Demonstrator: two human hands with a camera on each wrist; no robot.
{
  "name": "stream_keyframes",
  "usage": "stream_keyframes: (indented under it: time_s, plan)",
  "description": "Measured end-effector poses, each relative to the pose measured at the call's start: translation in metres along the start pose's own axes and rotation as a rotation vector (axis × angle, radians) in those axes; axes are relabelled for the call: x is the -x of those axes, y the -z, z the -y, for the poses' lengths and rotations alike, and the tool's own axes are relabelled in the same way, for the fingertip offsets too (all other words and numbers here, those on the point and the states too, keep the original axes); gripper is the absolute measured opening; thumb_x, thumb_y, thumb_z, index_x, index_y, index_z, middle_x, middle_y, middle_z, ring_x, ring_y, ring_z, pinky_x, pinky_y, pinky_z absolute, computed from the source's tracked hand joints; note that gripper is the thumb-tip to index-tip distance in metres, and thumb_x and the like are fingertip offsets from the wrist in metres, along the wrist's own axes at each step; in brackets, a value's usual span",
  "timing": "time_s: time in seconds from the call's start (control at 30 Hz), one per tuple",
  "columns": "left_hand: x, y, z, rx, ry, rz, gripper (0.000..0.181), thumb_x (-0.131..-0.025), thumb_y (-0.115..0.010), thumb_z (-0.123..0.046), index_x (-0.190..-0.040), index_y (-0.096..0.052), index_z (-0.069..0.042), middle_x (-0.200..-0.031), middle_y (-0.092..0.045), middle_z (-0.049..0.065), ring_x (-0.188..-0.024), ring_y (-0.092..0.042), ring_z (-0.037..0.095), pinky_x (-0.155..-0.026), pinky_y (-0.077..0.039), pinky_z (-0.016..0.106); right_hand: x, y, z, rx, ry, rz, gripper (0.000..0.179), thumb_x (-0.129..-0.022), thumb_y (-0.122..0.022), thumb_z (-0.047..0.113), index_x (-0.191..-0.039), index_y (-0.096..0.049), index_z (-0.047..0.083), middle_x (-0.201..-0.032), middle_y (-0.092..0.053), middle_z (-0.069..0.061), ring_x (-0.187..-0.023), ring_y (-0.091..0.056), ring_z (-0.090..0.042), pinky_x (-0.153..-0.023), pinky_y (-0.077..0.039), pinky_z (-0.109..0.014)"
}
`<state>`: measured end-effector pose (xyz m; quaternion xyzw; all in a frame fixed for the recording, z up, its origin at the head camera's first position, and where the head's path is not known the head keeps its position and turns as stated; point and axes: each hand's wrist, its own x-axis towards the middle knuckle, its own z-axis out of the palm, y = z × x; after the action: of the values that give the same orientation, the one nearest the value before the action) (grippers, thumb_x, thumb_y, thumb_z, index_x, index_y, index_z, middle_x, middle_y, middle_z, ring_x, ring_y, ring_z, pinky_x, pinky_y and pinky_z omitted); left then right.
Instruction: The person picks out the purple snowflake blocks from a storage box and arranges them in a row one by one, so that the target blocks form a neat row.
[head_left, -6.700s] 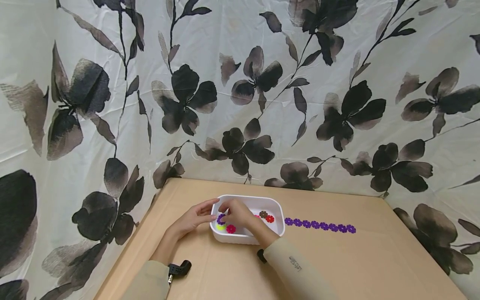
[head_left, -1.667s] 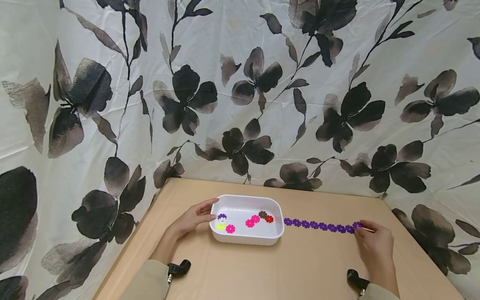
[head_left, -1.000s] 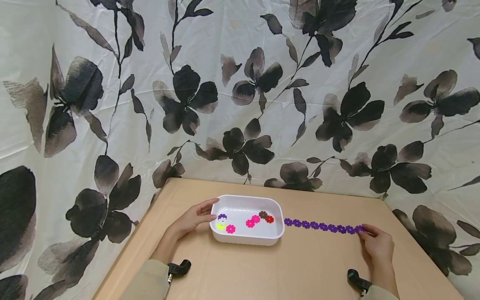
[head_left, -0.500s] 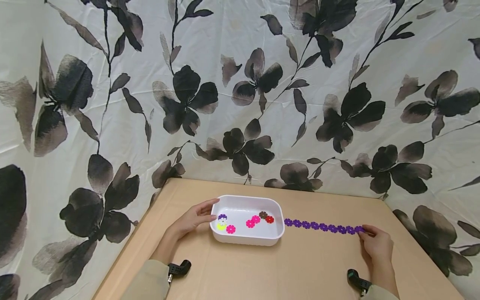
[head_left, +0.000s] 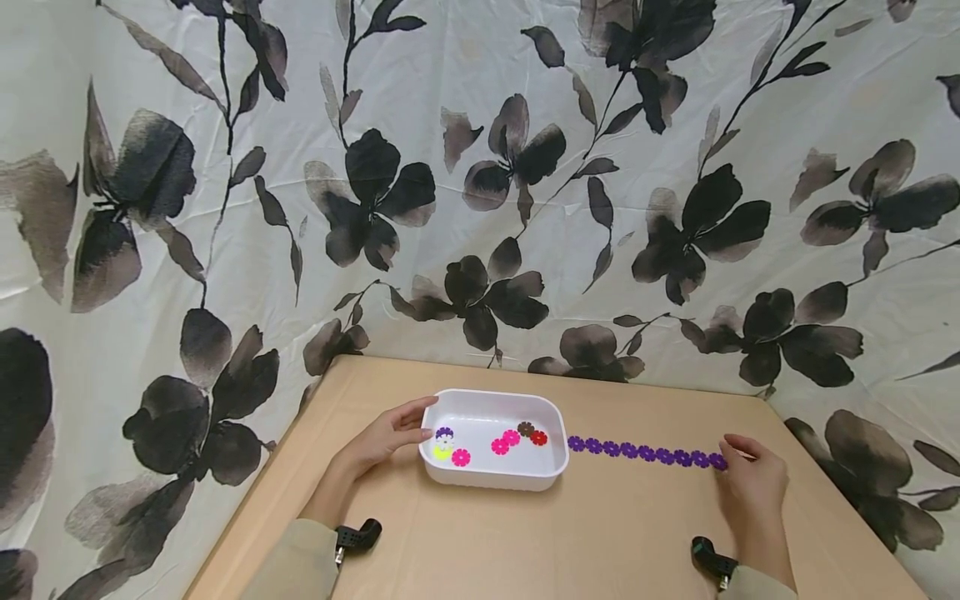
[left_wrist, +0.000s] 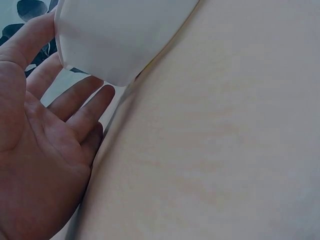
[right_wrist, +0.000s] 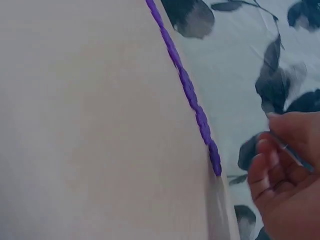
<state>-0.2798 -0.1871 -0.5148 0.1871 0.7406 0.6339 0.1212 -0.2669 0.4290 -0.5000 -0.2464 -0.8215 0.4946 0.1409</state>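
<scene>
Small purple flower-shaped discs (head_left: pixel 647 453) lie in a row on the table, running right from the white plastic tray (head_left: pixel 495 482). My right hand (head_left: pixel 757 483) is at the row's right end, index finger lifted, fingertips right by the last purple disc (head_left: pixel 717 461). In the right wrist view the right hand (right_wrist: pixel 287 175) is loosely bent, apart from the row (right_wrist: pixel 187 87). My left hand (head_left: pixel 378 442) touches the tray's left end with thumb and index finger. In the left wrist view its other fingers (left_wrist: pixel 92 112) extend loosely below the tray wall (left_wrist: pixel 120 40).
Inside the tray are pink discs (head_left: pixel 500 447), a red disc (head_left: pixel 538 437), a brown disc (head_left: pixel 526 429), a yellow disc (head_left: pixel 442 454), and a purple one (head_left: pixel 444 432). The tan tabletop (head_left: pixel 600 542) meets a floral cloth (head_left: pixel 585 250) behind.
My right hand went from inside the tray to the row's right end, where a purple disc was added. Its fingers have now come off that disc. The left hand stays at the tray.
</scene>
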Motion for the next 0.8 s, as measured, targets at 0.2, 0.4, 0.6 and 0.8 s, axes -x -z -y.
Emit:
stream_keyframes:
  time_s: [0.2,0.4,0.6,0.8]
  plan:
    - [0.001,0.000,-0.002,0.007,0.019,-0.010,0.071,-0.099,-0.073,-0.020,-0.161,-0.039,-0.010,-0.166,-0.038,0.017,-0.150,-0.042,0.039,-0.116,-0.046,0.030,0.009,-0.017,0.032,-0.296,-0.021,0.046,0.026,-0.101,-0.070,0.024,-0.124,-0.075,0.014,-0.088,-0.068,0.022,-0.082,-0.061,-0.002,-0.066,-0.054,-0.015]
    - [0.002,0.000,-0.002,0.015,0.029,-0.016,0.071,-0.098,-0.074,-0.021,-0.160,-0.040,-0.012,-0.166,-0.039,0.016,-0.150,-0.043,0.038,-0.116,-0.046,0.031,0.029,-0.052,0.064,-0.196,0.158,0.162,0.035,-0.103,-0.067,0.028,-0.130,-0.070,0.007,-0.096,-0.068,0.013,-0.084,-0.059,-0.007,-0.066,-0.053,-0.017]
    - [0.001,-0.002,-0.002,0.023,0.035,-0.007,0.071,-0.098,-0.074,-0.021,-0.160,-0.040,-0.013,-0.167,-0.038,0.015,-0.151,-0.042,0.037,-0.118,-0.045,0.032,0.063,-0.099,0.091,-0.083,0.390,0.344,0.034,-0.104,-0.065,0.028,-0.131,-0.069,0.007,-0.119,-0.070,-0.010,-0.094,-0.058,-0.016,-0.072,-0.054,-0.019]
    - [0.002,-0.001,-0.003,0.017,0.017,-0.008,0.071,-0.099,-0.073,-0.020,-0.160,-0.039,-0.011,-0.167,-0.036,0.018,-0.151,-0.040,0.040,-0.119,-0.043,0.035,0.096,-0.138,0.118,-0.145,0.538,0.444,0.027,-0.101,-0.071,0.017,-0.125,-0.072,0.004,-0.119,-0.072,-0.019,-0.094,-0.062,-0.017,-0.075,-0.056,-0.017]
